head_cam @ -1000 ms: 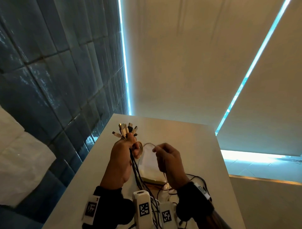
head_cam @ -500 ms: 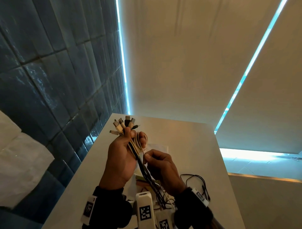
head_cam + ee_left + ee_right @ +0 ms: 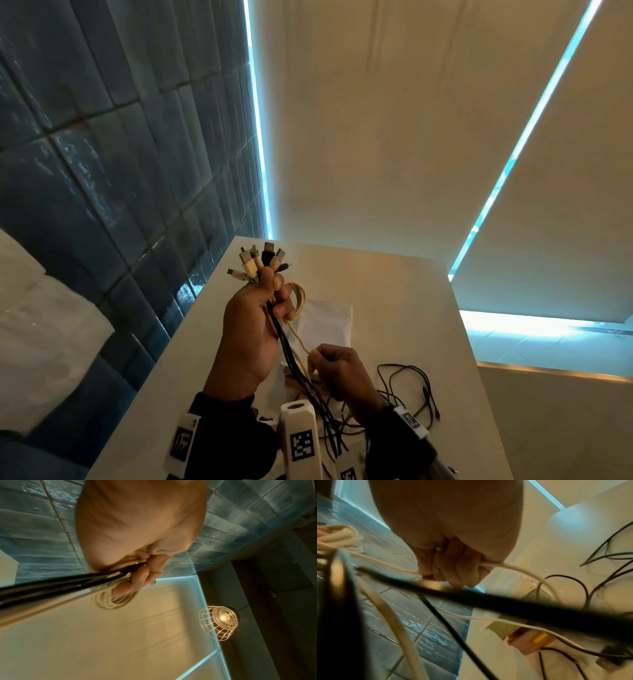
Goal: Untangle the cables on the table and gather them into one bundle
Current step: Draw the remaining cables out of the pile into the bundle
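Two hands grip cables: left hand [image 3: 251, 329] clutches the bundle [image 3: 263, 263], right hand [image 3: 337, 371] fingers pinching a white cable [image 3: 299, 337].

dim, warm | cyan strip glow [image 3: 256, 137] | wrist views blurred | wide-angle bending

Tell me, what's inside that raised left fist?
The left hand grips a bunch of black and cream cables; their plugs fan out above, cream loops hang beside. The fingers hide the gripped stretch.
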